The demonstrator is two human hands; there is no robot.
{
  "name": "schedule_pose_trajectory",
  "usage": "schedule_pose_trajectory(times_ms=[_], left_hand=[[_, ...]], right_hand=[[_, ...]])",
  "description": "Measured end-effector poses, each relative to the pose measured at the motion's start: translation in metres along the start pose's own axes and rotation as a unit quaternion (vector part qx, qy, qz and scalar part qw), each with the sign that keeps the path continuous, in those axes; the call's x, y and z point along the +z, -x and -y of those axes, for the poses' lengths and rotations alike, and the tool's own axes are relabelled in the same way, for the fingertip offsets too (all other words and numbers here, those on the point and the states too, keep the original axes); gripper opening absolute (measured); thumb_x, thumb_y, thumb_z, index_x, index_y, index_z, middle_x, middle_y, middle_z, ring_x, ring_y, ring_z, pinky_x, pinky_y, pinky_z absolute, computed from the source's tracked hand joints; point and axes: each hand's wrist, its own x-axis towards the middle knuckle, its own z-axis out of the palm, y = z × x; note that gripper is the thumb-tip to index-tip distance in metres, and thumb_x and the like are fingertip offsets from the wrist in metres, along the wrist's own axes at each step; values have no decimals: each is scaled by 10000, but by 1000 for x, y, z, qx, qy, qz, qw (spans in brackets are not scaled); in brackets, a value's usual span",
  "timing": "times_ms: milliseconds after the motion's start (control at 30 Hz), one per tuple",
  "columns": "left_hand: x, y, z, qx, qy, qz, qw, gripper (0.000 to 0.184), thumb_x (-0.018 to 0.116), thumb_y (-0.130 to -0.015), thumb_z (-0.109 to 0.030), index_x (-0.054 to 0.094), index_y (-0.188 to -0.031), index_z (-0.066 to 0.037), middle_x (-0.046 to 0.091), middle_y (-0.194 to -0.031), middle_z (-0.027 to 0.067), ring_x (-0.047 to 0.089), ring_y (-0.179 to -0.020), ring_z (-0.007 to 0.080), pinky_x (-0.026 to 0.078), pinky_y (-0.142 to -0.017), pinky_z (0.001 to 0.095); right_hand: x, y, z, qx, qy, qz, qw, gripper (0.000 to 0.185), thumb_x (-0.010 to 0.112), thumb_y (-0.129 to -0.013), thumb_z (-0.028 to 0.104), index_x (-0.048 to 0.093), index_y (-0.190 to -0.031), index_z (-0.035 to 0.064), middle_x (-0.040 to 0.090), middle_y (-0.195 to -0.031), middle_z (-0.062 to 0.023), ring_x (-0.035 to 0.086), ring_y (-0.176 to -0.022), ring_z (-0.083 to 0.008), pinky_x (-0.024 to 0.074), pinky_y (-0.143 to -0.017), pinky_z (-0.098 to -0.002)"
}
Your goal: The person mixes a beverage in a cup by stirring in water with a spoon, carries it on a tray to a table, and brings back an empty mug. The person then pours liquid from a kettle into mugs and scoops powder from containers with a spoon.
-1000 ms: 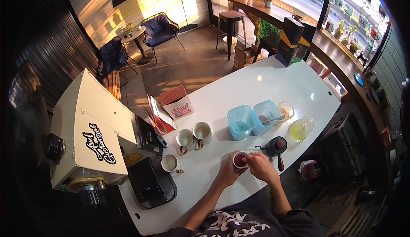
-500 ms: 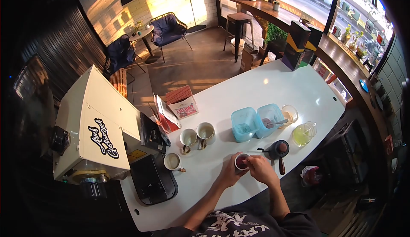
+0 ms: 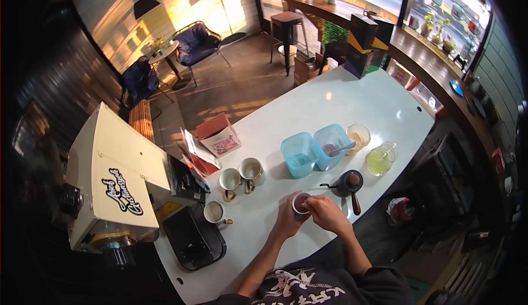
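A small white cup (image 3: 301, 203) with dark reddish contents stands at the near edge of the white counter. Wrapped around its left side is my left hand (image 3: 287, 218). My right hand (image 3: 326, 213) is closed in a pinch at the cup's rim; what its fingers hold is too small to make out. To the right of the cup lies a dark kettle (image 3: 348, 183) with a wooden handle. Behind it are two light-blue containers (image 3: 300, 154), one with a spoon (image 3: 344, 147) in it, a cream-coloured cup (image 3: 358, 136) and a glass jug of yellow-green liquid (image 3: 378, 161).
Three mugs (image 3: 230, 179) stand left of my hands, near a red-and-white box (image 3: 220, 136). A cream grinder (image 3: 118, 167) and a black scale-like stand (image 3: 195, 238) occupy the left side. Dark boxes (image 3: 363, 44) rest on the far end of the white counter (image 3: 275, 118).
The camera view has shifted, so the counter and its objects appear slightly further left. My left hand still holds the cup, and my right hand remains at its rim.
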Motion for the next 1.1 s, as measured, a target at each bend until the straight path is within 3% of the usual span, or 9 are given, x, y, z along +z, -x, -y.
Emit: schedule_pose_trajectory(times_ms=[233, 300, 433, 500, 567, 633, 833, 967, 1100], left_hand=[[1, 0, -5, 5, -31, -24, 999, 794, 855, -792, -164, 373, -1414, -53, 578, -1271, 210, 614, -1151, 356, 513, -952, 432], [2, -1, -4, 12, -35, -28, 999, 792, 860, -789, -176, 379, -1407, -55, 596, -1254, 205, 629, -1134, 347, 519, -944, 431], [0, -4, -8, -9, -22, -22, 999, 806, 858, -757, -122, 393, -1413, -55, 572, -1280, 191, 610, -1164, 332, 517, -959, 432], [1, -4, -11, -8, -21, -27, 999, 807, 868, -737, -126, 413, -1400, -59, 586, -1267, 189, 623, -1147, 334, 524, -949, 432], [3, -7, -23, 11, -88, -85, 992, 750, 904, -692, -181, 508, -1317, -62, 675, -1171, 171, 673, -1079, 338, 545, -904, 419], [4, -5, -17, 3, -79, -76, 994, 682, 904, -679, -163, 560, -1258, -58, 691, -1147, 157, 680, -1060, 336, 550, -887, 416], [16, 7, -38, -29, -18, -83, 996, 663, 906, -670, -136, 555, -1227, -59, 687, -1092, 123, 687, -1001, 263, 547, -861, 371], [46, 18, -31, 123, 59, -55, 989, 674, 882, -675, -106, 506, -1233, -60, 610, -1091, 84, 632, -1006, 208, 515, -888, 350], [91, 26, -81, 106, 133, 9, 985, 682, 896, -614, -122, 528, -1183, -49, 661, -1065, 89, 664, -959, 213, 533, -862, 344]], right_hand=[[-2, 4, -1, 108, 7, -61, 992, 214, 596, -947, 133, 621, -837, -49, 641, -808, -258, 624, -790, -456, 475, -693, -505], [3, 5, -5, 83, -15, -124, 989, 209, 630, -932, 128, 639, -816, -46, 622, -689, -221, 621, -624, -385, 459, -581, -438], [13, 9, -9, 92, -30, -163, 982, 188, 639, -928, 108, 654, -832, -54, 614, -653, -224, 618, -553, -346, 449, -536, -416], [15, 10, -7, 141, -80, -169, 972, 228, 628, -933, 146, 618, -813, -47, 627, -709, -249, 633, -694, -439, 474, -617, -484], [18, 12, -9, 131, -66, -178, 973, 204, 628, -931, 127, 630, -836, -54, 636, -701, -239, 650, -693, -426, 496, -614, -459], [22, 16, -9, 131, -113, -179, 969, 177, 639, -940, 104, 679, -894, -63, 702, -771, -216, 714, -687, -304, 523, -618, -377], [8, 38, 4, 84, -76, -161, 980, 155, 634, -933, 98, 664, -901, -51, 673, -796, -193, 646, -727, -392, 507, -669, -442], [-28, 74, 24, 45, -25, -147, 988, 153, 630, -947, 128, 631, -956, -24, 617, -858, -194, 621, -820, -384, 492, -728, -455], [-73, 128, 52, 41, 24, -176, 983, 126, 640, -912, 96, 617, -983, -6, 601, -883, -159, 614, -858, -368, 493, -772, -460]])
